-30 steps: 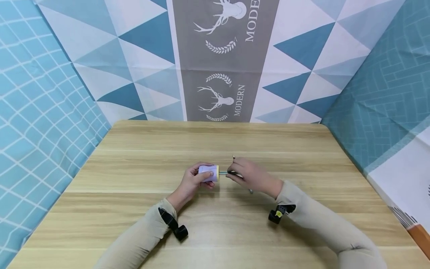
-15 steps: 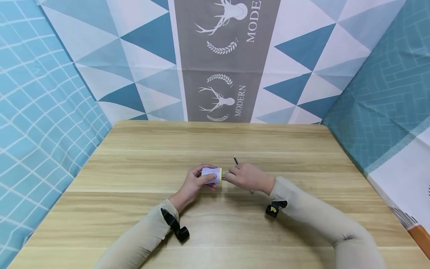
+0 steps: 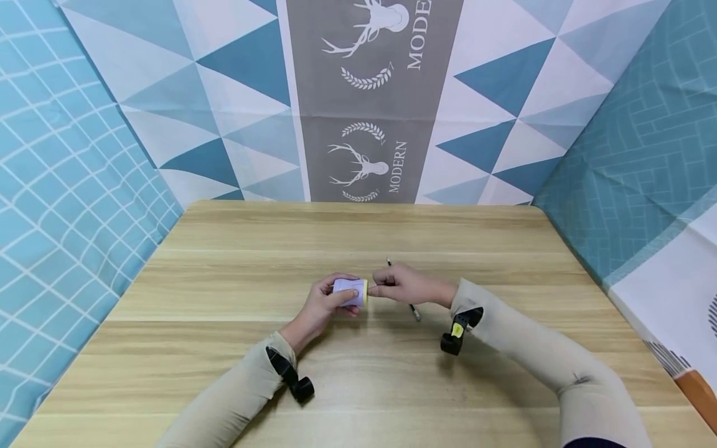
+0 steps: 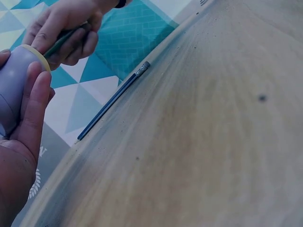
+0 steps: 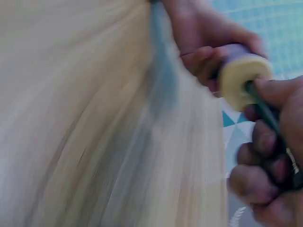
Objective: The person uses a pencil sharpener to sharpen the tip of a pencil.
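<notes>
My left hand [image 3: 322, 305] grips a lavender pencil sharpener [image 3: 345, 291] with a pale yellow end, held on its side above the table. In the right wrist view, the yellow end [image 5: 232, 87] shows a round hole with a green pencil [image 5: 266, 113] in it. My right hand [image 3: 411, 285] pinches this pencil close to the hole, fingers curled round its shaft. The pencil's tip is hidden inside the sharpener. A second, dark pencil [image 4: 106, 106] with a metal-banded end lies on the table, partly under my right hand in the head view.
The wood-grain table [image 3: 358, 386] spreads around both hands. Patterned cloths [image 3: 235, 99] hang behind it and at the sides. A black strap with a small camera [image 3: 302, 389] sits on the left wrist, and another camera [image 3: 450, 342] on the right.
My right hand has moved left, closer to the sharpener, and less of the green pencil shows between them. The dark pencil on the table is more exposed. My left hand stays nearly in place.
</notes>
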{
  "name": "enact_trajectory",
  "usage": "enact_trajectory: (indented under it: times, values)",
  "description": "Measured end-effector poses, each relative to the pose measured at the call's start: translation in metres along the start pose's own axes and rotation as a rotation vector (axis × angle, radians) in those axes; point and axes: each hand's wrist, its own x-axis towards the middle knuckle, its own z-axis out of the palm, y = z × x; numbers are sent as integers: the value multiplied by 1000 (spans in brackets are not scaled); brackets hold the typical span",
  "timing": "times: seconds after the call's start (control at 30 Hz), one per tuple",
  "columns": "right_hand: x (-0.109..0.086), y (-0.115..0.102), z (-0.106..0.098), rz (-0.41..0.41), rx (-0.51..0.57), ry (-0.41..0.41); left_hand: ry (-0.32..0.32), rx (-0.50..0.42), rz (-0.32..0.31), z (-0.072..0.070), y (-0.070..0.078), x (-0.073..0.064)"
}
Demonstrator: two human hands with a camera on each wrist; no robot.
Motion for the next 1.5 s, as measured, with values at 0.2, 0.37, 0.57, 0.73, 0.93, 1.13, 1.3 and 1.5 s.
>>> enact_trajectory:
  times: [0.2,0.37,0.57,0.73,0.93,1.13,1.3,1.5]
  values:
    - [4,1,-5,318,469,-105,-22,-12,34,-2,0,0]
    - [5,9,-5,484,761,-158,-33,-19,45,-2,-1,0]
    - [4,5,-10,504,688,-179,-27,-20,29,0,0,1]
    - [0,-3,-18,425,325,-119,-23,-14,24,0,2,1]
    - [-15,-12,-18,130,-73,94,4,-19,28,-1,1,1]
    - [-23,-7,0,-270,-546,258,22,-21,37,-3,-1,3]
    - [-17,6,11,-528,-808,373,26,-26,38,-4,-1,4]
    - [-8,11,14,-704,-1130,409,32,-38,25,-2,-1,2]
